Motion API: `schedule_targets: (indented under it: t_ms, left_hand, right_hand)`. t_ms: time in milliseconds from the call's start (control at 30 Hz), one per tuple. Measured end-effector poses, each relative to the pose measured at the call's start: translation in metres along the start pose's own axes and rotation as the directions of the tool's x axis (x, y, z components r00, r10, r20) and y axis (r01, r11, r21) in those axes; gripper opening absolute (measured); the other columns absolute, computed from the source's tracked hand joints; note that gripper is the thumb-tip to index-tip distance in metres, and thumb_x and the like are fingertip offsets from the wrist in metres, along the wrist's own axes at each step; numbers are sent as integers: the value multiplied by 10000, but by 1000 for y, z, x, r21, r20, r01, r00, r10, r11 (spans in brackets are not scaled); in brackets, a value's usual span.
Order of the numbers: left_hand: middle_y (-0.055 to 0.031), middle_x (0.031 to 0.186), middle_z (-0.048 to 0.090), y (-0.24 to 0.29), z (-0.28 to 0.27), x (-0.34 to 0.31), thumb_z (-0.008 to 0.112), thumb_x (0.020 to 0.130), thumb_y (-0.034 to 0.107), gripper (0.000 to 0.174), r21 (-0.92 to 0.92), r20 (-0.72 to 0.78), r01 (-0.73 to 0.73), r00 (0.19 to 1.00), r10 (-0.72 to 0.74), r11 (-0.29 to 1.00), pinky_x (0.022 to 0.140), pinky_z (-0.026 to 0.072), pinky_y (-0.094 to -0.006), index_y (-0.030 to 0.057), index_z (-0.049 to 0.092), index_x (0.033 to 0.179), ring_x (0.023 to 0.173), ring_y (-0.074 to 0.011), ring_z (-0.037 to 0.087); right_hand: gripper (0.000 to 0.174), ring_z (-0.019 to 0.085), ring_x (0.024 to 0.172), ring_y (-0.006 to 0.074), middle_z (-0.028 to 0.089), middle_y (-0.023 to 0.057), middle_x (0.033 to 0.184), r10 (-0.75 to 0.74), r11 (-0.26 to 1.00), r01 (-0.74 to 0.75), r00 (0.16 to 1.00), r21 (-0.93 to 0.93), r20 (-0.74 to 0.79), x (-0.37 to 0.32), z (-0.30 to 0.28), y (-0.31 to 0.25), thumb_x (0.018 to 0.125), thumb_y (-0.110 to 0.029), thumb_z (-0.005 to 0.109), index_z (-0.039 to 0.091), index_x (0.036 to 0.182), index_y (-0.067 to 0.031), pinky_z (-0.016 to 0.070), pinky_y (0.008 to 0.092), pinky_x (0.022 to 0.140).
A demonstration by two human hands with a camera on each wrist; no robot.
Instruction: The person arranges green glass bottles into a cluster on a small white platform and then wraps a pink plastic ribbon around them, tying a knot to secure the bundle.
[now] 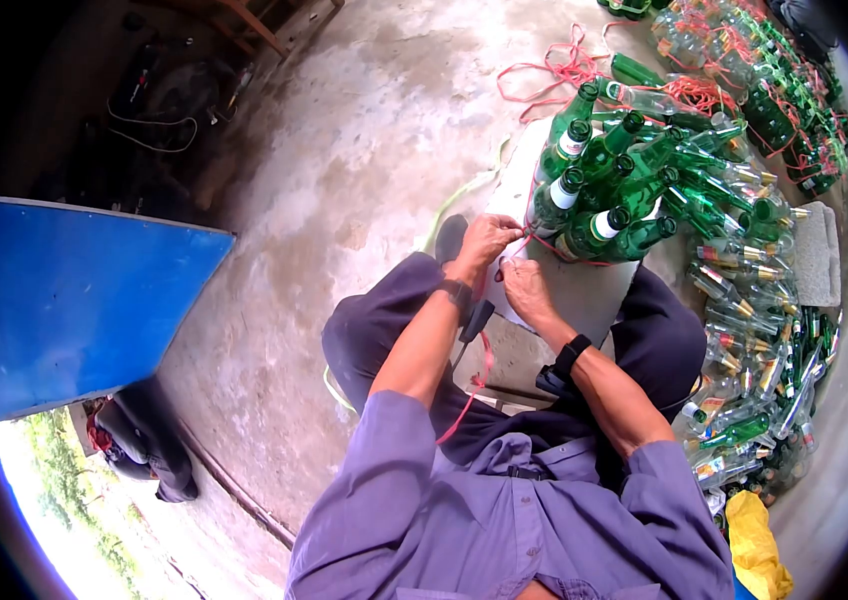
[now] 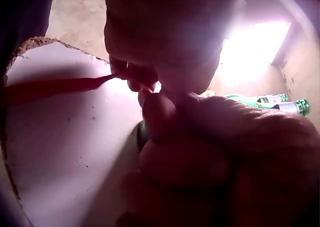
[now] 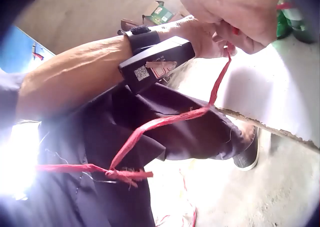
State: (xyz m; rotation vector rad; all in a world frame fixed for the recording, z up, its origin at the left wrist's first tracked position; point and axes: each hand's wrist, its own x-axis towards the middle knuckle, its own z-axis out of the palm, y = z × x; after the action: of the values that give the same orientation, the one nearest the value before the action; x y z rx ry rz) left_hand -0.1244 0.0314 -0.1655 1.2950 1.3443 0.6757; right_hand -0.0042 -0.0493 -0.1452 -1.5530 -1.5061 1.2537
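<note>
A bundle of upright green glass bottles stands on a white board in front of the person, with thin red plastic twine around its lower part. At the bundle's near left side the left hand pinches the twine between thumb and fingers. Close below it, the right hand grips the twine too, its fingers curled. In the right wrist view a length of red twine trails from the hands across the dark trousers and carries a knot. Fingers of both hands loom dark and close in the left wrist view, hiding part of the twine.
Many loose bottles lie piled along the right wall, with tied bundles farther back. Loose red twine lies on the floor beyond the board. A blue panel stands at left, and a yellow bag lies at lower right.
</note>
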Motion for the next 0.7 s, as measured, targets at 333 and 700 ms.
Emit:
schedule_targets:
  t_ms: [333, 700]
  left_hand:
    - [-53, 653, 669, 23, 0, -5, 692, 792, 134, 142, -191, 164, 131, 981, -100, 973, 492, 426, -250, 1, 717, 837, 546, -119, 585]
    - [45, 580, 489, 19, 2, -13, 651, 888, 167, 129, -373, 221, 255, 958, -182, 892, 420, 259, -202, 87, 610, 795, 464, -40, 379]
  right_hand:
    - [281, 661, 676, 299, 664, 165, 733, -17, 981, 41, 992, -187, 129, 2, 20, 27, 920, -136, 474, 661, 770, 12, 527, 393, 645]
    - [352, 658, 795, 433, 662, 261, 783, 183, 921, -209, 977, -328, -108, -15, -8, -24, 883, -288, 531, 685, 839, 26, 503, 506, 728]
